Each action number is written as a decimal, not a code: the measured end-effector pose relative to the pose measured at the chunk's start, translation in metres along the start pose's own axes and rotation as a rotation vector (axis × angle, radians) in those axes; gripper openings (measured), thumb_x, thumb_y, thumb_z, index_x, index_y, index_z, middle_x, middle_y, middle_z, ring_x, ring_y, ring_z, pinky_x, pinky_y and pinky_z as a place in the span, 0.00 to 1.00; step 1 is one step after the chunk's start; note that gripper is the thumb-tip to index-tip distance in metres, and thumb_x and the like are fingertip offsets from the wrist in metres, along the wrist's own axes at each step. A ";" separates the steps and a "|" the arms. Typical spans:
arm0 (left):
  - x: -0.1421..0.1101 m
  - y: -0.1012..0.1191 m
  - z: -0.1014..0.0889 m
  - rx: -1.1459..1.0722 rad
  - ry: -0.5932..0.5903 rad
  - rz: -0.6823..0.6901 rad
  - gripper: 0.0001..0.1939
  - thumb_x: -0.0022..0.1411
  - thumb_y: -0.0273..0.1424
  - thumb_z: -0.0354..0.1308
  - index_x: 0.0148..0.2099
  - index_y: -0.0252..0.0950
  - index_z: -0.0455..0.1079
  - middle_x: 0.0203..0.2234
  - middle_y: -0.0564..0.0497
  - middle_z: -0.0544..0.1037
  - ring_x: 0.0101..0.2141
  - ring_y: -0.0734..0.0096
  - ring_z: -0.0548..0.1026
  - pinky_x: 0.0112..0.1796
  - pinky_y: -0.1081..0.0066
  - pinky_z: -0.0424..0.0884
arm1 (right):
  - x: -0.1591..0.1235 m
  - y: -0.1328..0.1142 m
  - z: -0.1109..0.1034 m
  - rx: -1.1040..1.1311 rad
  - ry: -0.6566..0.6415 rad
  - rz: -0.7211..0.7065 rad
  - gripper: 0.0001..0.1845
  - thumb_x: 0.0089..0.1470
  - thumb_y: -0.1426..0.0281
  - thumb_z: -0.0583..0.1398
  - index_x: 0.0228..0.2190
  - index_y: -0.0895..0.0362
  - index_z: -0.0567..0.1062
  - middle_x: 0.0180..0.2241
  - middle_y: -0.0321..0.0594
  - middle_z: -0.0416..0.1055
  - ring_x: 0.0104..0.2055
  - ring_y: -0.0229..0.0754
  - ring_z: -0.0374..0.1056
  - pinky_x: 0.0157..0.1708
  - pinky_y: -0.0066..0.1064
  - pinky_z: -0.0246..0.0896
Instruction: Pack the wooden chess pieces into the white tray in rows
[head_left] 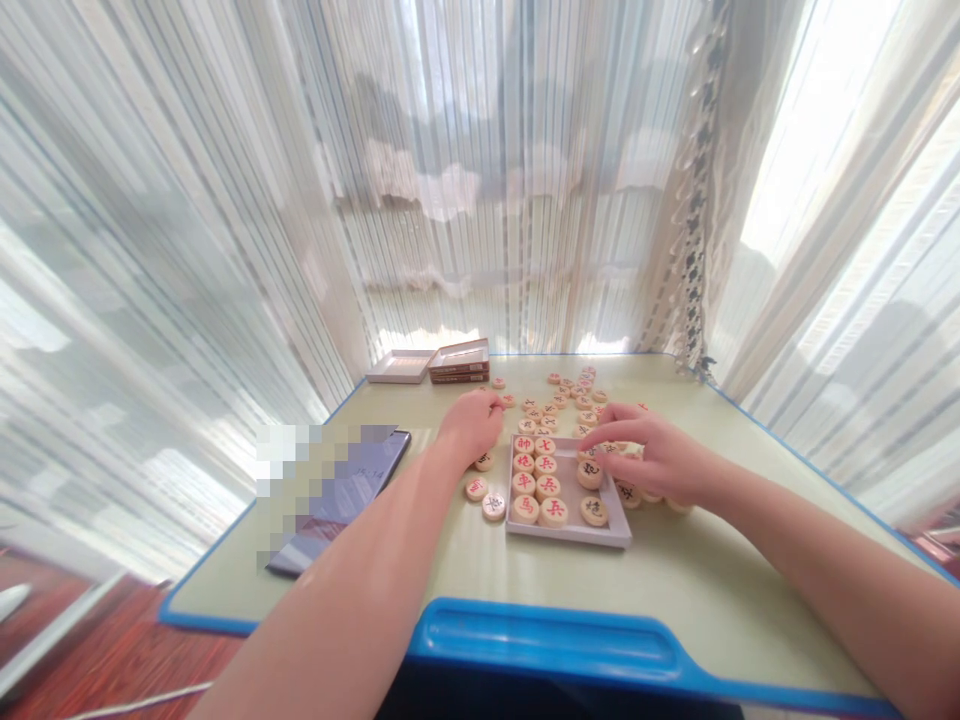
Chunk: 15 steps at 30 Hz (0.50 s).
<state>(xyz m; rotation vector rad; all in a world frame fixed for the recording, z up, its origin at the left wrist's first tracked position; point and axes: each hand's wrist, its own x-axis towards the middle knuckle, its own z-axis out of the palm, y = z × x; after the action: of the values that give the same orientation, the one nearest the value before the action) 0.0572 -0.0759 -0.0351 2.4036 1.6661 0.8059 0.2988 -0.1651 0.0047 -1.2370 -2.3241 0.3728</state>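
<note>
A shallow white box (570, 540) sits on the table, with red-marked Chinese chess pieces (547, 487) in two columns along its left side. Two black-marked pieces, one of them a black-marked piece (595, 511) near the front, lie on its right side. My right hand (652, 455) reaches over the box's right edge, thumb and index finger closed about a chess piece that they partly hide. Left of the box's far corner, my left hand (472, 425) has its fingers curled together beside loose pieces; what they hold, if anything, is hidden.
Many loose pieces (550, 421) lie scattered behind the box, and others beside it. A phone (345, 500) rests left of my left forearm. Stacked boxes (459, 362) and an open lid (400, 366) stand at the back. The table's near edge has a blue tray groove (551, 640).
</note>
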 end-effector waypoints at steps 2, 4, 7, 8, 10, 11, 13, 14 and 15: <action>0.000 0.000 0.000 0.005 -0.001 -0.001 0.15 0.57 0.30 0.45 0.37 0.38 0.73 0.35 0.50 0.77 0.36 0.66 0.72 0.37 0.71 0.67 | -0.002 -0.007 0.000 -0.050 -0.052 -0.072 0.13 0.50 0.68 0.55 0.37 0.50 0.77 0.33 0.40 0.63 0.38 0.43 0.63 0.41 0.37 0.59; 0.000 0.001 -0.001 0.011 0.001 0.001 0.14 0.57 0.30 0.45 0.37 0.38 0.73 0.35 0.49 0.77 0.36 0.66 0.72 0.37 0.71 0.67 | -0.003 -0.014 0.002 -0.121 -0.102 -0.136 0.15 0.50 0.69 0.56 0.39 0.49 0.76 0.34 0.41 0.62 0.38 0.44 0.61 0.40 0.38 0.58; 0.000 0.001 -0.001 0.019 0.004 0.007 0.14 0.57 0.30 0.45 0.36 0.38 0.73 0.35 0.49 0.77 0.36 0.66 0.72 0.38 0.71 0.66 | -0.005 -0.022 0.006 -0.218 -0.137 -0.170 0.14 0.48 0.72 0.55 0.37 0.48 0.76 0.34 0.41 0.61 0.38 0.44 0.59 0.39 0.39 0.57; 0.000 0.001 -0.001 0.022 0.002 0.007 0.14 0.57 0.30 0.45 0.36 0.38 0.73 0.35 0.49 0.76 0.36 0.66 0.72 0.38 0.71 0.66 | -0.006 -0.023 0.007 -0.236 -0.138 -0.171 0.13 0.48 0.72 0.55 0.35 0.48 0.76 0.34 0.40 0.61 0.38 0.44 0.59 0.39 0.39 0.57; 0.001 0.001 0.000 0.024 0.001 0.006 0.14 0.57 0.30 0.45 0.35 0.38 0.73 0.35 0.49 0.76 0.36 0.66 0.72 0.38 0.71 0.66 | -0.006 -0.025 0.010 -0.254 -0.139 -0.172 0.12 0.48 0.72 0.55 0.32 0.49 0.76 0.33 0.40 0.61 0.37 0.44 0.58 0.38 0.38 0.56; 0.001 0.001 0.000 0.023 -0.001 0.006 0.14 0.57 0.30 0.46 0.35 0.38 0.73 0.35 0.49 0.76 0.37 0.66 0.72 0.38 0.71 0.66 | -0.006 -0.025 0.011 -0.255 -0.140 -0.173 0.11 0.47 0.72 0.55 0.31 0.50 0.76 0.33 0.40 0.61 0.37 0.43 0.58 0.38 0.37 0.56; 0.001 0.001 0.000 0.020 0.000 0.006 0.14 0.57 0.30 0.46 0.36 0.38 0.73 0.36 0.50 0.76 0.37 0.67 0.72 0.39 0.71 0.66 | -0.006 -0.024 0.012 -0.252 -0.141 -0.168 0.10 0.47 0.72 0.55 0.30 0.51 0.76 0.32 0.40 0.61 0.36 0.43 0.58 0.37 0.37 0.56; 0.000 0.001 -0.001 0.019 -0.001 0.007 0.14 0.57 0.30 0.46 0.36 0.38 0.73 0.36 0.50 0.76 0.37 0.67 0.72 0.39 0.71 0.66 | -0.005 -0.023 0.012 -0.253 -0.138 -0.161 0.10 0.47 0.72 0.55 0.30 0.51 0.76 0.32 0.40 0.61 0.36 0.43 0.58 0.37 0.37 0.56; 0.000 0.001 -0.001 0.019 -0.003 0.006 0.14 0.57 0.30 0.46 0.36 0.38 0.73 0.36 0.50 0.76 0.37 0.67 0.72 0.39 0.71 0.66 | -0.005 -0.023 0.012 -0.255 -0.136 -0.153 0.10 0.46 0.72 0.55 0.30 0.52 0.76 0.32 0.40 0.62 0.37 0.43 0.58 0.37 0.37 0.56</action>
<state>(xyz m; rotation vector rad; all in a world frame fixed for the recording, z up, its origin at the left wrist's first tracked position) 0.0577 -0.0763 -0.0340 2.4224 1.6734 0.7913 0.2790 -0.1818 0.0034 -1.1679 -2.6278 0.1138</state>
